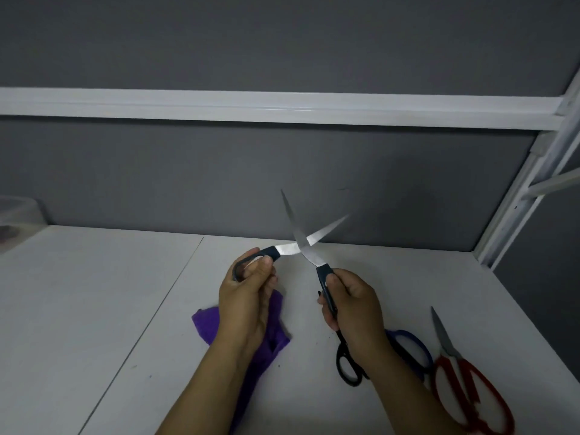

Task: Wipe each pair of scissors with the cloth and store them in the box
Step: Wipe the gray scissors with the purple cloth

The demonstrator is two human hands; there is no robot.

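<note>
At the far left edge, against the grey partition (219,171), stands the box (17,215), pale and see-through, well apart from both my hands. The white table (94,309) runs from it toward me. My left hand (248,296) is lifted above the table, its fingers curled through one dark handle loop of the open scissors (300,245), with the thumb on top of the loop. Under that hand and wrist is the purple cloth (273,334), bunched and trailing back along my forearm; I cannot tell whether my lower fingers hold it or it just lies on the table beneath them. The scissors are spread wide between my hands, the two blades crossing at the pivot and pointing up and away from me, one tip to the left, one to the right. My right hand (354,302) is clamped around the other dark handle, just right of the pivot and lower. Below that hand, on the table, lie the black scissors (346,365), partly hidden by my wrist, then the blue scissors (414,343) just beside my forearm, and farthest right the red scissors (470,400), blades pointing away from me.
</note>
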